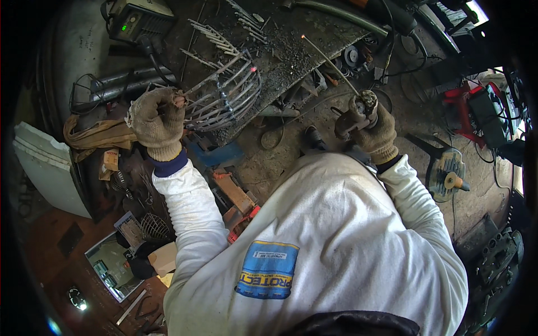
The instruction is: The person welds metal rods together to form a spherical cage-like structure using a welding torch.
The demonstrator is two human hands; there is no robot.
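Steel-bar cage, glowing-tipped welding rod.
Left hand curls at the cage's nine-o'clock edge, hold unclear, perhaps bracing; right hand clenches electrode holder, rod toward eleven, likely distancing heat.

At the far left, a curved white panel is placed near a bundled brown cloth and a small cardboard box, with a dark wire basket seen lower down. At the upper right, a black-and-orange power tool can be seen, while a red metal frame is stood nearer the right edge, above a dark metal part with round openings.
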